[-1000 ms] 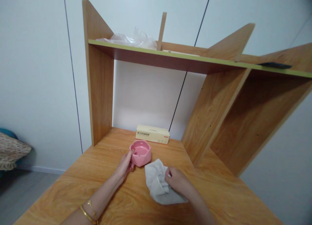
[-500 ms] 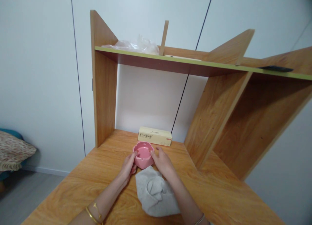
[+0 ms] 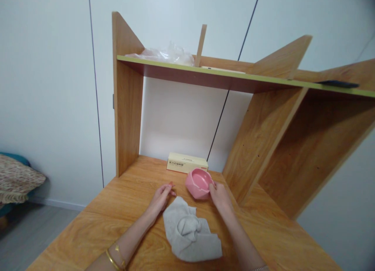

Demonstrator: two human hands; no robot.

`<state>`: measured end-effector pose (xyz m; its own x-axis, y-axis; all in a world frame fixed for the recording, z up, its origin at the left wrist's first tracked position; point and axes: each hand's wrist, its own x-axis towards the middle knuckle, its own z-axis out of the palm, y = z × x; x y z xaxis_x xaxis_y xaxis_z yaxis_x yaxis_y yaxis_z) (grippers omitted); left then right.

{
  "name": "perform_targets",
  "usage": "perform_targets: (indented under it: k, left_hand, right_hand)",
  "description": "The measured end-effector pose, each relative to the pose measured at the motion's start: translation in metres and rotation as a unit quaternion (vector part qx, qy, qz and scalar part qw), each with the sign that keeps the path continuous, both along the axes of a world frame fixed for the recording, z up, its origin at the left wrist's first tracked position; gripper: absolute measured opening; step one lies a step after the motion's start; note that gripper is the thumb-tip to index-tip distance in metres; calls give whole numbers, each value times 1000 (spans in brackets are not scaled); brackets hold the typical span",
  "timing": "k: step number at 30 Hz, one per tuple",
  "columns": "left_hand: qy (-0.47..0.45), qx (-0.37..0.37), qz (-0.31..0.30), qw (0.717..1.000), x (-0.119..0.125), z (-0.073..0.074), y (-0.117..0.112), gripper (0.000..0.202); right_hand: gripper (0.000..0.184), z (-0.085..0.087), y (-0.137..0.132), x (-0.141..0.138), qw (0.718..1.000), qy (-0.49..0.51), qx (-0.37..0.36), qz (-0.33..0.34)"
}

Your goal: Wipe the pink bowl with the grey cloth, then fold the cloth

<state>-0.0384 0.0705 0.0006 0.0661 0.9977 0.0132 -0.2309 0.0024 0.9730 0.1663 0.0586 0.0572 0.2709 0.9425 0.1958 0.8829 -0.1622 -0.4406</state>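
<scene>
A pink faceted ashtray [image 3: 197, 187] with notches in its rim is tilted in my right hand [image 3: 219, 194], thumb over the right side of the rim. Whether its base touches the desk I cannot tell. My left hand [image 3: 161, 196] is to the left, apart from the ashtray, with its fingers loosely bent and slightly apart; a reddish tint shows at the fingertips. Between my forearms, a crumpled grey cloth [image 3: 190, 236] lies on the desk.
Behind the ashtray stands a cream printed box [image 3: 183, 163] against the wall. A wooden desk [image 3: 129, 220] carries a shelf unit [image 3: 129, 114] with upright panels on the right. A clear plastic bag [image 3: 166, 55] lies on the upper shelf. Patterned fabric [image 3: 20, 181] is at far left.
The ashtray has moved right and tilted, held by my right hand. My left hand has let go of its left side. The cloth lies in the same place.
</scene>
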Motion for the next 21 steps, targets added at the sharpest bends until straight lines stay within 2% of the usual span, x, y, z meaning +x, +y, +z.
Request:
perform_targets:
  k: [5, 9, 16, 21]
  left_hand:
    - [24, 1, -12, 1000, 1, -4, 1, 36]
    - [44, 6, -19, 999, 0, -5, 1, 31]
    - [77, 19, -22, 997, -3, -4, -1, 27]
    - [101, 42, -22, 994, -3, -6, 0, 20]
  right_hand:
    - [40, -13, -14, 47, 997, -26, -25, -69]
    - [41, -26, -21, 67, 993, -31, -42, -101]
    - [42, -34, -17, 73, 991, -28, -56, -118]
    - [48, -22, -24, 65, 991, -32, -47, -123]
